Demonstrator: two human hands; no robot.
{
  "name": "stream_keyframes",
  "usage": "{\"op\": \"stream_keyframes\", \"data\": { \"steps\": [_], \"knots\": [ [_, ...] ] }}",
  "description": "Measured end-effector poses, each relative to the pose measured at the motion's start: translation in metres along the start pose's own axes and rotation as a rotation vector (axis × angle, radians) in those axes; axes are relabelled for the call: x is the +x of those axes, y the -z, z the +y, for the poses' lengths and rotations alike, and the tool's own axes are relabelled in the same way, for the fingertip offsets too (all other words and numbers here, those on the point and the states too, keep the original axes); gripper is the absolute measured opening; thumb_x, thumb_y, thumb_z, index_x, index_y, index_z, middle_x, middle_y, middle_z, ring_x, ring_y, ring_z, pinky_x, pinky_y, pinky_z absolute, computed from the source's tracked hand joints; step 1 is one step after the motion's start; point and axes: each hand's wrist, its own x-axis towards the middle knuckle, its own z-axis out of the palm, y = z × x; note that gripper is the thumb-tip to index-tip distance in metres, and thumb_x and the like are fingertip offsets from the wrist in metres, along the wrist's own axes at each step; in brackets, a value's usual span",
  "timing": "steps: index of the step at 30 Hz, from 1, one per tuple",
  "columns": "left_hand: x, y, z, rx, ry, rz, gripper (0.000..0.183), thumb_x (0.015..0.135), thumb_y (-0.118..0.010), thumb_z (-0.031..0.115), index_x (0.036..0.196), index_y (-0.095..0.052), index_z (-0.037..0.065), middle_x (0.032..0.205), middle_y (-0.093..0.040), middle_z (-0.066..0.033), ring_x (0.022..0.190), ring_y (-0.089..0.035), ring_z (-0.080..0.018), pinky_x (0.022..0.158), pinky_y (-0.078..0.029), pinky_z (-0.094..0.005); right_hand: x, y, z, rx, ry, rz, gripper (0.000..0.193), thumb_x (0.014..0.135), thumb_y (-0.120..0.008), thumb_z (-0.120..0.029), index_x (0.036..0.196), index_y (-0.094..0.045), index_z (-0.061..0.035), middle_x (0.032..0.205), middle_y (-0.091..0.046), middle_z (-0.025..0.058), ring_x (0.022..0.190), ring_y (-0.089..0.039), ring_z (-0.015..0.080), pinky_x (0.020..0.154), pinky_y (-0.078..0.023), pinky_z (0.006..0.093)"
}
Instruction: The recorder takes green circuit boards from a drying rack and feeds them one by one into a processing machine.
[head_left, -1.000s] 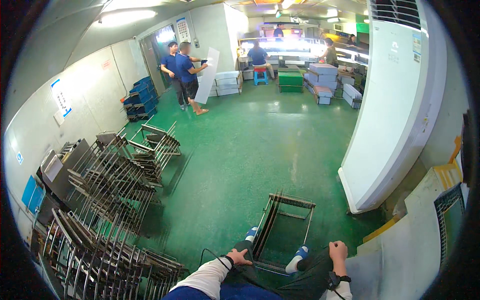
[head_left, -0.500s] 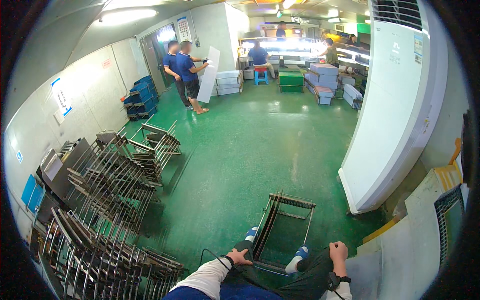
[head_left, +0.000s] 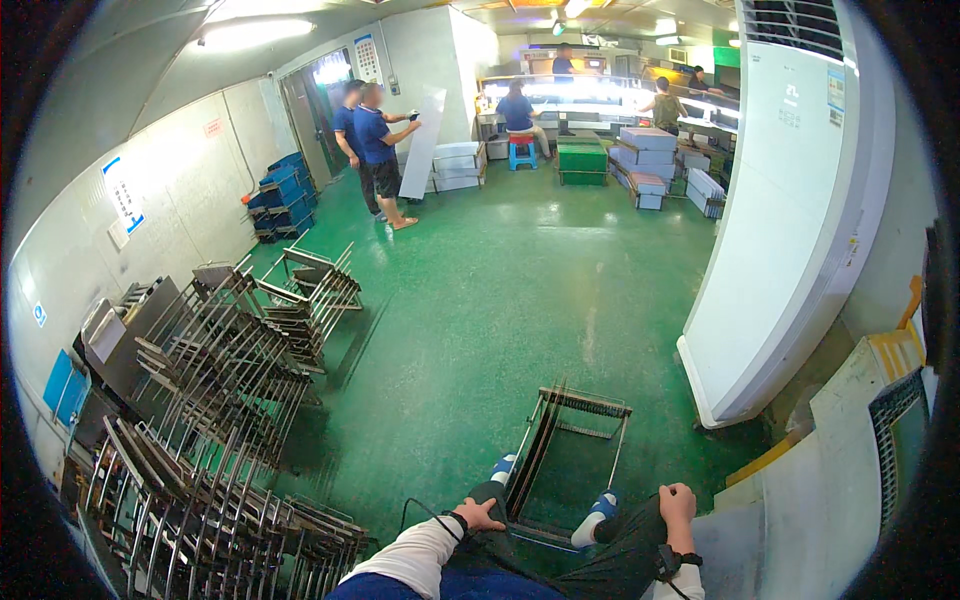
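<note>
My left hand rests over my left knee, with its thumb and fingers apart and nothing held. On my right thigh lies my right hand, fingers curled into a loose fist with no object visible in it. Between my feet a metal rack frame stands on the floor. Dark slotted bars run along its left side and its far end. A thin black cable loops beside my left wrist.
Piled metal racks fill the left side. A tall white cabinet unit stands at right, near a grey bench. Two people stand with a white panel. Stacked blue crates line the wall; others work at a lit bench.
My hands and the rack frame stay put. Far off, the white panel has turned and shifted slightly right, and workers at the lit bench have changed posture.
</note>
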Motion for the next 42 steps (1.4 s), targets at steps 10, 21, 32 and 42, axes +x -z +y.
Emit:
{"op": "stream_keyframes", "data": {
  "steps": [10, 21, 32, 42],
  "knots": [
    [-0.0057, 0.0042, 0.0047, 0.011, 0.013, -0.014, 0.108, 0.064, -0.062, 0.082, 0.153, -0.025, 0.032, 0.147, -0.028, -0.036, 0.134, -0.037, -0.0488, 0.107, -0.036, -0.0525, 0.0029, -0.0049, 0.0058, -0.001, 0.016, -0.005, 0.033, 0.076, -0.067, -0.034, 0.089, -0.073, -0.0048, 0.096, -0.07, 0.0176, 0.092, -0.065, 0.0377, 0.081, -0.051, 0.0456],
    [-0.0042, 0.004, 0.0028, 0.0, -0.001, -0.01, 0.109, 0.064, -0.062, 0.082, 0.153, -0.025, 0.03, 0.147, -0.027, -0.0367, 0.135, -0.035, -0.0493, 0.108, -0.035, -0.0518, 0.001, -0.0007, -0.0002, -0.018, 0.009, -0.049, 0.032, 0.08, -0.064, -0.034, 0.09, -0.073, -0.0054, 0.101, -0.068, 0.0161, 0.095, -0.063, 0.0357, 0.086, -0.05, 0.0461],
    [-0.0051, 0.0054, 0.0057, 0.001, 0.019, -0.022, 0.108, 0.066, -0.062, 0.08, 0.153, -0.023, 0.031, 0.148, -0.026, -0.0359, 0.135, -0.034, -0.049, 0.108, -0.035, -0.0519, 0.0046, -0.0042, 0.0045, 0.01, 0.008, -0.05, 0.031, 0.077, -0.063, -0.033, 0.089, -0.073, -0.0054, 0.099, -0.069, 0.0165, 0.095, -0.063, 0.0359, 0.085, -0.05, 0.0455],
    [-0.0087, 0.007, 0.0069, 0.007, 0.004, -0.008, 0.109, 0.064, -0.061, 0.082, 0.153, -0.024, 0.031, 0.147, -0.028, -0.0367, 0.135, -0.035, -0.0488, 0.108, -0.035, -0.0511, 0.0043, -0.0072, 0.008, -0.024, 0.02, -0.023, 0.029, 0.079, -0.063, -0.034, 0.088, -0.072, -0.0079, 0.097, -0.067, 0.0122, 0.095, -0.061, 0.0334, 0.083, -0.05, 0.0468]
  ]
}}
